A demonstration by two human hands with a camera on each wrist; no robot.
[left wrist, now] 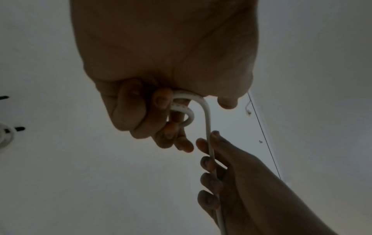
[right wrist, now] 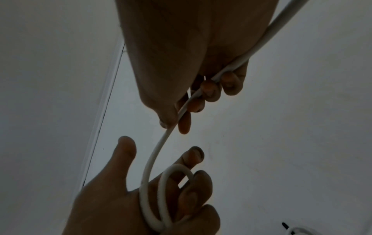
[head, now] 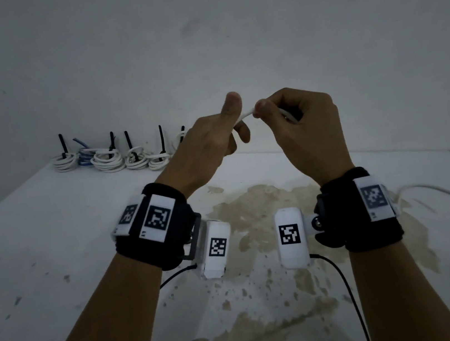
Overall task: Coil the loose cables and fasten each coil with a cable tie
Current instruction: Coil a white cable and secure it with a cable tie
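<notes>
While the left hand point(head: 207, 140) curls its fingers round the first small loop of white cable point(right wrist: 161, 159) above the table point(head: 55, 254) and the right hand point(head: 302, 129) pinches the running length, item advice: feed evenly, matching each turn's size, tension light.

Two hands up, close together

Left hand point(head: 207, 140) curls, thumb up; right hand point(head: 306, 129) pinches with curled fingers point(right wrist: 210, 90).
</notes>
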